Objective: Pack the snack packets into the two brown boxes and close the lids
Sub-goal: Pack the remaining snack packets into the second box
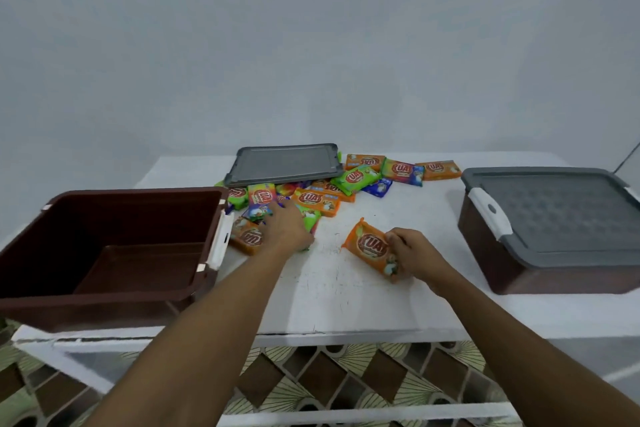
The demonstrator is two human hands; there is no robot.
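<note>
A white counter (346,305) seen from above, two bare arms reaching forward over it. The left grip (287,229) lies palm down on a pile of snack packets (315,199), orange, green and blue. The right grip (412,253) pinches the near end of one orange packet (370,246), apart from the pile. An open brown box (104,302) stands at left. A second brown box (561,279) at right wears a grey lid (554,211). A loose grey lid (284,163) rests on the pile's far edge.

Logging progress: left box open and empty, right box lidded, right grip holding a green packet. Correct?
Not quite. The head view shows the packet in the right grip is orange, not green. The left box is open and empty, and the right box is lidded.
</note>
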